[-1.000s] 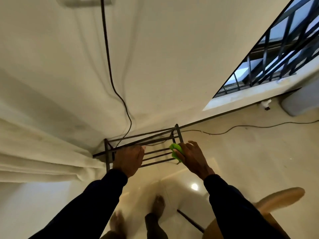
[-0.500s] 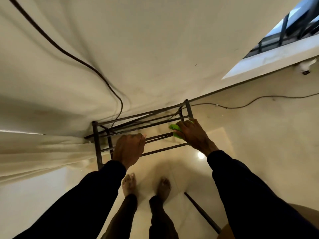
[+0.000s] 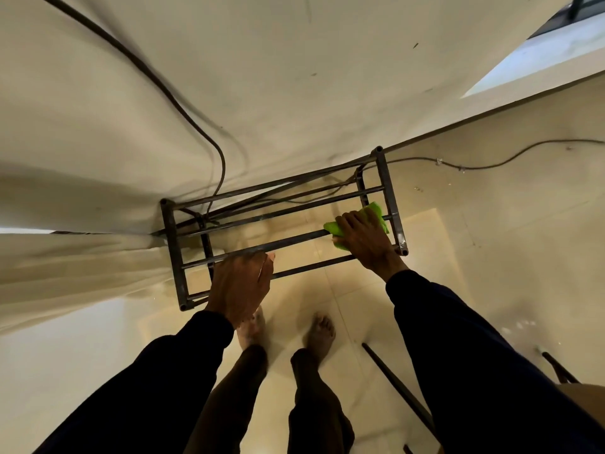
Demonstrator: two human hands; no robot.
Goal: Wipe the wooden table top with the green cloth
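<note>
A bright green cloth (image 3: 375, 211) lies bunched under my right hand (image 3: 365, 239), which holds it against the bars at the right end of a dark metal rack (image 3: 173, 244). My left hand (image 3: 240, 285) is at the rack's left part, its fingers curled over one of the front bars. Only a brown sliver of the wooden table top (image 3: 586, 393) shows at the bottom right corner, apart from both hands.
The rack stands on a pale tiled floor against a cream wall, with a curtain (image 3: 65, 267) at its left. A dark cable (image 3: 183, 106) runs down the wall and another lies along the floor. My bare feet (image 3: 319, 332) are just below the rack. Dark table legs (image 3: 397, 380) slant at the lower right.
The view has tilted down and the rack looks closer. My right hand has slid the green cloth toward the rack's right end. My left hand stays on a front bar.
</note>
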